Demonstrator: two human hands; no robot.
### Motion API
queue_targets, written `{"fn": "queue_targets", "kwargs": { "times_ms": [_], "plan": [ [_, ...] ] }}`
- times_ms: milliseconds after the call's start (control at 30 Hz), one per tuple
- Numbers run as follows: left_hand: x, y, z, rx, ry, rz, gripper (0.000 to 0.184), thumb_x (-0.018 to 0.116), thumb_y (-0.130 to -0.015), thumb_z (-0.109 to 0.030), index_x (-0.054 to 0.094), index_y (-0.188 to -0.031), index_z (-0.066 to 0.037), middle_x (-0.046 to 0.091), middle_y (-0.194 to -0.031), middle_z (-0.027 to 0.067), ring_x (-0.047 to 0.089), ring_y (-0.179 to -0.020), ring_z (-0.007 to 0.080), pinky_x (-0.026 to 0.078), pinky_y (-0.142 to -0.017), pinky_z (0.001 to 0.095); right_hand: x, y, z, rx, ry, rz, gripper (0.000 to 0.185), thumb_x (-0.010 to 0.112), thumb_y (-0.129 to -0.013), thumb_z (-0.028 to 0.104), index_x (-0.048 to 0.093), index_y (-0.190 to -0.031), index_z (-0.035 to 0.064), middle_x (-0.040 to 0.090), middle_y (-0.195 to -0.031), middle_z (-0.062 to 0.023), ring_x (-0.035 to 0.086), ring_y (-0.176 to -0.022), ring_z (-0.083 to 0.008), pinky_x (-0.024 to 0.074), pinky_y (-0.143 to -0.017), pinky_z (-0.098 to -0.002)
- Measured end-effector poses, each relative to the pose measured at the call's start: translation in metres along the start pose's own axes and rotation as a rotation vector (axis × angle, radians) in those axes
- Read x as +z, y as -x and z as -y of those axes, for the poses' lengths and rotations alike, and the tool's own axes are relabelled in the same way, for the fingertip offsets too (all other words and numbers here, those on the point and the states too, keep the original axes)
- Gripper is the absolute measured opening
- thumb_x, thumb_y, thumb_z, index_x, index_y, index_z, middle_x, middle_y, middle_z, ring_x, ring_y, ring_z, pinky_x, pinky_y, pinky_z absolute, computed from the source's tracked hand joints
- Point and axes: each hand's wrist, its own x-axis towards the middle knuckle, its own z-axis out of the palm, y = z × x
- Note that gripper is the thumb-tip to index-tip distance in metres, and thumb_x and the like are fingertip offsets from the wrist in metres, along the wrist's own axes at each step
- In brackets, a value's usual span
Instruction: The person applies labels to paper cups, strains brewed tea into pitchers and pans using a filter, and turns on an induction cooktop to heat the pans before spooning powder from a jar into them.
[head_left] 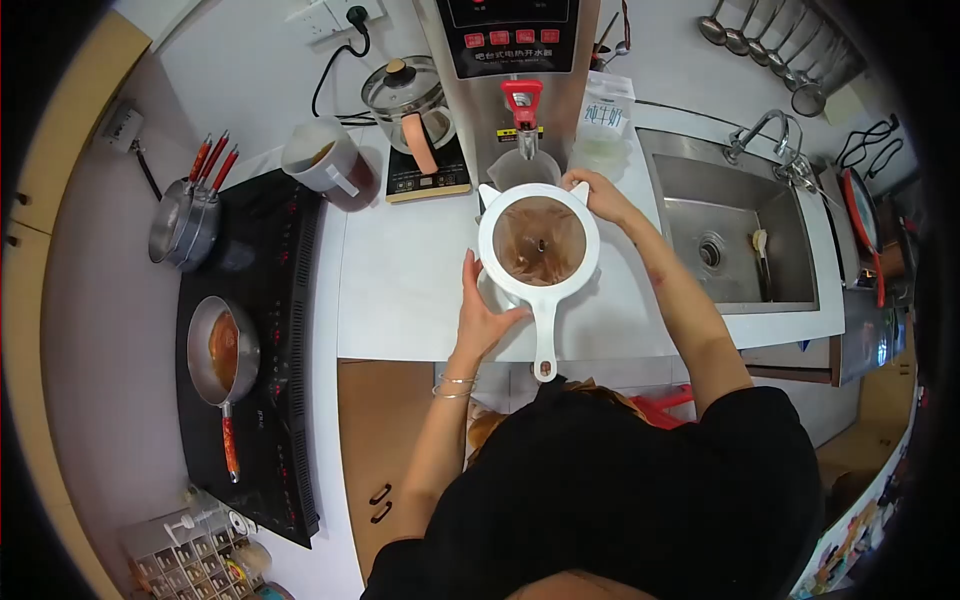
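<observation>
A white-rimmed strainer [592, 240] with a fine brown-stained mesh is over the counter, its handle pointing toward me. Some dark bits lie in the mesh. The fingers of my right hand [598, 196] are closed at the strainer's far right lug; its rim hides part of the grip. My left hand [484, 318] curves around the side of a clear container [492, 292] under the strainer, thumb toward the handle. Most of that container is hidden. Just behind the strainer, a translucent cup [525, 168] stands below the red tap [522, 100] of a water boiler [450, 45].
To the left are a measuring jug [330, 165] with brown liquid, a glass kettle [405, 95], and a cooktop [265, 260] bearing a saucepan [205, 350]. On the right, a sink [700, 200] holds a brush [762, 265]. A milk carton [606, 105] stands beside the boiler.
</observation>
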Motion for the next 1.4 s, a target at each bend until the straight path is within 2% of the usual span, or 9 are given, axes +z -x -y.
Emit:
{"fn": "queue_targets", "kwargs": {
  "times_ms": [167, 367, 467, 567, 733, 833, 1000, 1200, 1400],
  "plan": [
    [-0.006, 0.001, -0.011, 0.047, -0.054, 0.051, 0.126, 0.088, -0.047, -0.024, 0.006, -0.140, 0.000, 0.025, -0.140, 0.0213, 0.026, -0.131, 0.0328, 0.026, -0.106, 0.0389, -0.014, 0.022, 0.052, 0.074, 0.313, -0.395, 0.040, 0.063, -0.080, 0.021, 0.053, -0.115, 0.0034, 0.058, -0.105, -0.0119, 0.056, -0.075, -0.0170, 0.0451, -0.069, -0.0297],
    [0.005, 0.000, -0.013, -0.010, 0.049, 0.120, 0.124, 0.087, -0.048, -0.017, 0.005, -0.140, 0.001, 0.025, -0.140, 0.0207, 0.026, -0.131, 0.0315, 0.025, -0.107, 0.0383, -0.016, -0.038, 0.187, -0.852, 0.823, -0.587, 0.030, 0.059, -0.082, 0.020, 0.056, -0.108, 0.0037, 0.060, -0.101, -0.0137, 0.060, -0.086, -0.0272, 0.0481, -0.067, -0.0387],
    [0.007, 0.002, -0.015, -0.021, 0.085, 0.092, 0.123, 0.086, -0.048, -0.013, 0.005, -0.140, 0.000, 0.026, -0.140, 0.0199, 0.026, -0.131, 0.0308, 0.025, -0.107, 0.0372, -0.008, -0.064, 0.202, -0.415, 1.018, -0.090, 0.021, 0.059, -0.082, 0.016, 0.060, -0.100, 0.0057, 0.063, -0.085, -0.0124, 0.060, -0.078, -0.0294, 0.0478, -0.064, -0.0378],
    [0.006, 0.010, -0.011, -0.044, 0.164, 0.062, 0.121, 0.085, -0.050, -0.012, 0.005, -0.140, -0.001, 0.027, -0.140, 0.0193, 0.026, -0.131, 0.0298, 0.024, -0.107, 0.0384, 0.002, -0.044, 0.195, -0.696, 0.998, -0.234, 0.014, 0.059, -0.081, 0.014, 0.060, -0.091, 0.0046, 0.063, -0.073, -0.0096, 0.060, -0.070, -0.0296, 0.0464, -0.058, -0.0391],
    [-0.006, 0.040, -0.020, -0.184, 0.164, -0.061, 0.097, 0.076, -0.065, -0.009, 0.014, -0.140, -0.003, 0.032, -0.137, 0.0176, 0.034, -0.126, 0.0286, 0.030, -0.103, 0.0422, 0.008, 0.012, 0.169, -0.730, 0.969, -0.180, 0.057, 0.057, -0.064, -0.004, 0.051, -0.120, 0.0049, 0.055, -0.119, -0.0123, 0.051, -0.112, -0.0264, 0.0451, -0.090, -0.0364],
    [-0.015, 0.058, -0.021, -0.302, 0.264, -0.197, 0.058, 0.061, -0.081, -0.009, 0.034, -0.132, -0.004, 0.045, -0.123, 0.0124, 0.048, -0.109, 0.0206, 0.045, -0.086, 0.0324, 0.008, 0.023, 0.160, -0.693, 0.963, -0.119, 0.062, 0.056, -0.063, -0.008, 0.049, -0.123, 0.0058, 0.050, -0.126, -0.0103, 0.045, -0.120, -0.0249, 0.0370, -0.099, -0.0408],
    [-0.030, 0.068, -0.025, -0.356, 0.278, -0.249, 0.029, 0.051, -0.089, -0.012, 0.051, -0.118, -0.004, 0.057, -0.109, 0.0071, 0.056, -0.094, 0.0134, 0.046, -0.081, 0.0262, 0.008, 0.026, 0.161, -0.631, 0.991, -0.111, 0.069, 0.052, -0.063, -0.013, 0.045, -0.128, 0.0081, 0.045, -0.133, -0.0075, 0.037, -0.128, -0.0223, 0.0261, -0.105, -0.0454],
    [-0.094, 0.055, -0.032, -0.489, 0.568, -0.334, 0.026, 0.049, -0.092, -0.022, 0.056, -0.110, -0.005, 0.062, -0.094, 0.0045, 0.058, -0.084, 0.0113, 0.046, -0.079, 0.0254, 0.006, 0.041, 0.161, -0.478, 0.474, -0.269, 0.048, 0.037, -0.083, -0.010, 0.044, -0.128, 0.0038, 0.044, -0.133, -0.0140, 0.040, -0.125, -0.0273, 0.0281, -0.104, -0.0346],
    [-0.265, -0.023, -0.024, -0.170, 0.901, -0.554, 0.031, 0.046, -0.093, -0.026, 0.054, -0.109, -0.001, 0.060, -0.090, 0.0063, 0.059, -0.086, 0.0175, 0.048, -0.084, 0.0323, -0.028, 0.135, 0.020, 0.013, 0.164, -0.625, 0.034, 0.038, -0.095, 0.011, 0.044, -0.127, 0.0004, 0.049, -0.126, -0.0133, 0.050, -0.112, -0.0203, 0.0441, -0.089, -0.0307]
  ]
}}
